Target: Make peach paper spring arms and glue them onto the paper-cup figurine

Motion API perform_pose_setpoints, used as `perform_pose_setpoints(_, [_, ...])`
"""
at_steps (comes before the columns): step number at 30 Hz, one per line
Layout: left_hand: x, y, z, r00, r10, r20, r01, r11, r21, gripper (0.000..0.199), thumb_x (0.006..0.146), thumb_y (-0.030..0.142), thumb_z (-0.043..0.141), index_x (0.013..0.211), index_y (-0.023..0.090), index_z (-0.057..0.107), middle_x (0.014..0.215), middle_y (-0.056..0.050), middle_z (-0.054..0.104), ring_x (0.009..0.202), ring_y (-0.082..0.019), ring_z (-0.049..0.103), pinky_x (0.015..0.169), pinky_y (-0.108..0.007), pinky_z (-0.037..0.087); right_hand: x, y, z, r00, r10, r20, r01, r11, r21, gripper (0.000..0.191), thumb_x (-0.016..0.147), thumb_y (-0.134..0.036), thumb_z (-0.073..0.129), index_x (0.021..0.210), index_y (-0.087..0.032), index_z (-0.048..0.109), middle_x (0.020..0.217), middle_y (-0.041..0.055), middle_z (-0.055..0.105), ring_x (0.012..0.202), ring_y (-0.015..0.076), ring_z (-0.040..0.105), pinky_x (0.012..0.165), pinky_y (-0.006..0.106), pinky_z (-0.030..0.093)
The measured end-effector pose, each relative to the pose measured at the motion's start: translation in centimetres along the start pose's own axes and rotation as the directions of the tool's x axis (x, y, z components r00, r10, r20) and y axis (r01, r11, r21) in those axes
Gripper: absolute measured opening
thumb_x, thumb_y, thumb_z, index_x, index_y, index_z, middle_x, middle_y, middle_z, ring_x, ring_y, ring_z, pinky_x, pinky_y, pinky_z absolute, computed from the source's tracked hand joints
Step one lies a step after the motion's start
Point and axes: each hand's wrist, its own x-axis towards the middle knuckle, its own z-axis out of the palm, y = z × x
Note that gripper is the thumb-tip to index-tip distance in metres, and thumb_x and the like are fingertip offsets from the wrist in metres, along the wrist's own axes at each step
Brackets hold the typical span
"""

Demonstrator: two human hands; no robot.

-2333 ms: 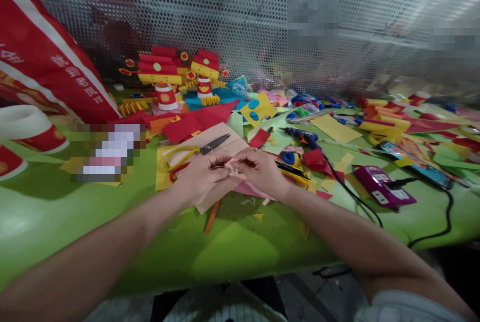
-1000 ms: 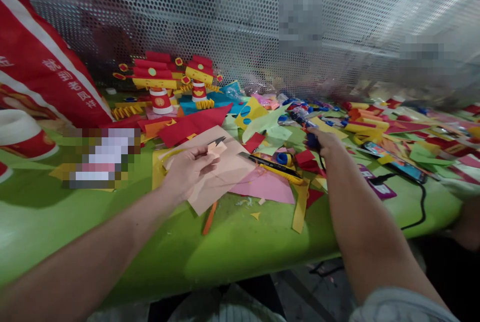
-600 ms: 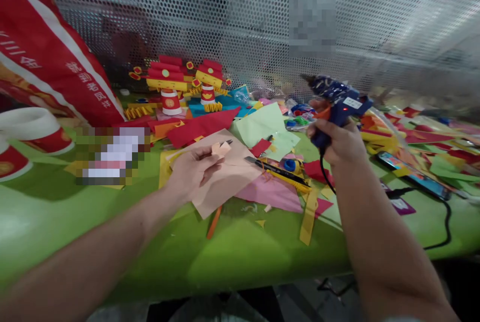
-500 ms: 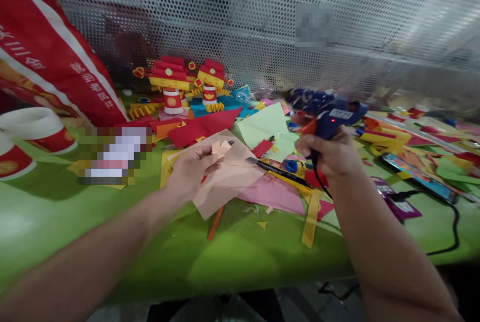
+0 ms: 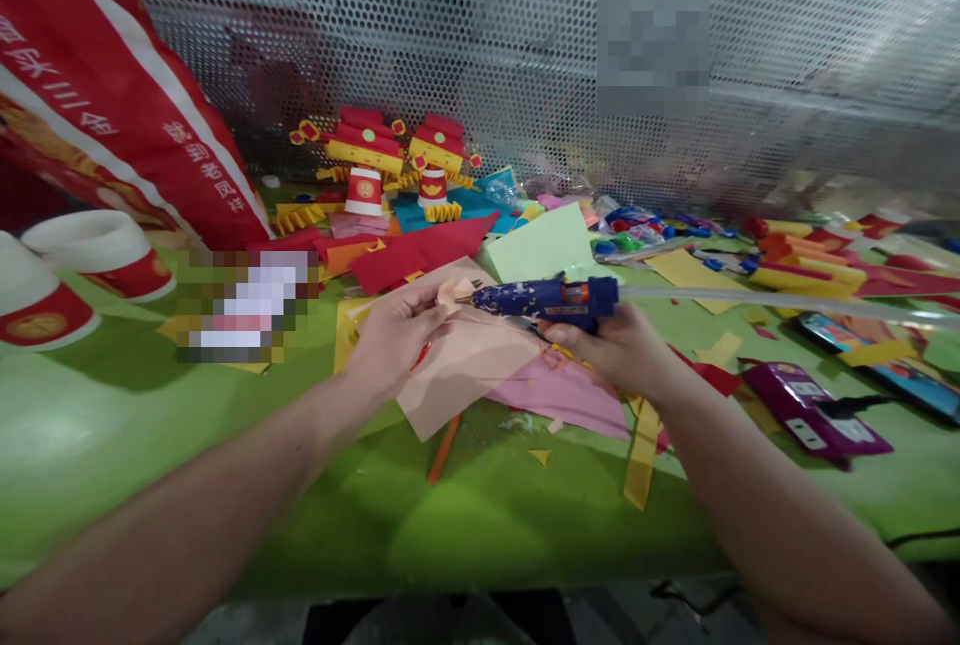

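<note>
My left hand [image 5: 394,330] pinches a small piece of peach paper [image 5: 454,295] above a larger peach sheet [image 5: 472,365]. A blue hot glue gun [image 5: 547,299] is gripped in my right hand [image 5: 619,345], its nozzle pointing left at the small piece. Whether the tip touches the paper, I cannot tell. A clear glue stick [image 5: 697,295] juts from the gun's rear. Under the gun lie a pink sheet [image 5: 559,395] and a utility knife, mostly hidden now. Pale green paper [image 5: 540,243] and red paper [image 5: 420,250] rest just behind.
Two paper figures [image 5: 365,160] stand at the back by a perforated metal panel [image 5: 450,25]. Paper cups [image 5: 105,255] and a red bag [image 5: 127,95] are at left. To the right are a purple power strip [image 5: 817,410], a phone [image 5: 885,365] and coloured scraps.
My right hand has brought the glue gun down and left, turning its nozzle to the small peach piece. My left hand still holds that piece. The view has shifted slightly.
</note>
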Motion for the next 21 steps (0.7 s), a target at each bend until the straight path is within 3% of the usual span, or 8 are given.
perform_pose_setpoints(6, [-0.19,0.19,0.30,1.000,-0.005,0.004,0.005,0.999,0.037,0.022,0.064,0.020,0.070,0.086,0.019,0.071,0.084,-0.001,0.068,0.075,-0.010,0.060,0.070,-0.020,0.046,0.11,-0.50,0.37,1.000,-0.025,0.004,0.025,0.994,-0.110,0.036,0.073,-0.048,0.058,0.089,-0.018,0.068,0.074,0.0050,0.068,0.070,0.0229,0.061,0.064,0.032,0.048])
perform_pose_setpoints(11, [-0.33,0.23,0.38,1.000,-0.015,-0.001,0.015,1.000,0.027,0.020,0.067,0.015,0.067,0.086,0.020,0.071,0.086,0.000,0.069,0.077,-0.009,0.061,0.071,-0.019,0.046,0.07,-0.56,0.38,1.000,0.009,0.017,-0.006,0.991,-0.132,0.034,0.071,-0.049,0.061,0.082,-0.017,0.067,0.064,0.0036,0.065,0.061,0.0204,0.058,0.056,0.029,0.046])
perform_pose_setpoints(21, [-0.18,0.28,0.45,0.998,-0.046,-0.032,0.047,0.998,0.028,0.021,0.066,0.015,0.069,0.086,0.020,0.065,0.079,0.000,0.069,0.073,-0.010,0.063,0.067,-0.020,0.048,0.07,-0.97,0.23,0.999,0.045,0.000,-0.044,0.984,-0.170,0.033,0.069,-0.050,0.061,0.069,-0.018,0.064,0.057,0.0039,0.062,0.060,0.0214,0.058,0.055,0.030,0.046])
